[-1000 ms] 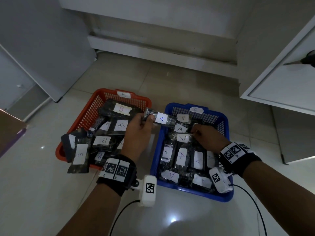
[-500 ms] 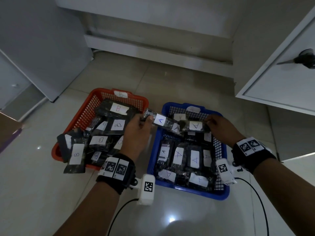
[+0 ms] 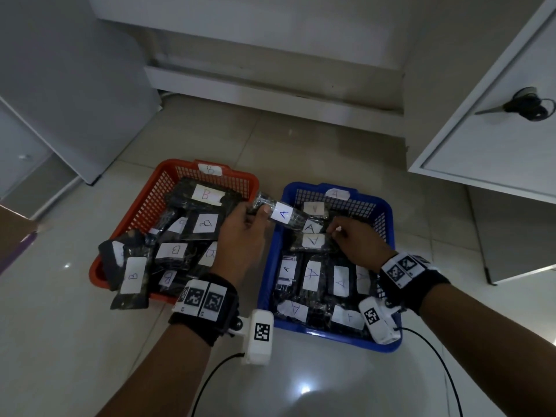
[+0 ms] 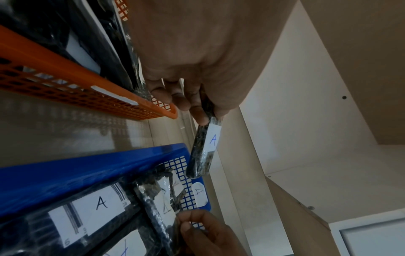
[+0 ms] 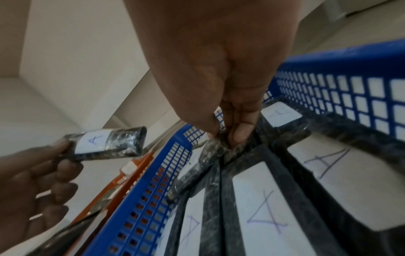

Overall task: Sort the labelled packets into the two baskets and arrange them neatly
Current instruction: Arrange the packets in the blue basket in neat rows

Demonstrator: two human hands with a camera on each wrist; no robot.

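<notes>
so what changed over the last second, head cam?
The right hand went out to the blue basket's far right side with an A packet half a second ago, then came back to the middle, where it now pinches the edge of a packet in the stack. The left hand kept its grip on the A-labelled packet over the gap between baskets. The orange basket and its B packets are unchanged.

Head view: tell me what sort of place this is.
Probably a room in a home or small office, with the sorting done on the floor: glossy tiled floor, white cabinets at the sides, and an orange basket and a blue basket set straight on the tiles.
</notes>
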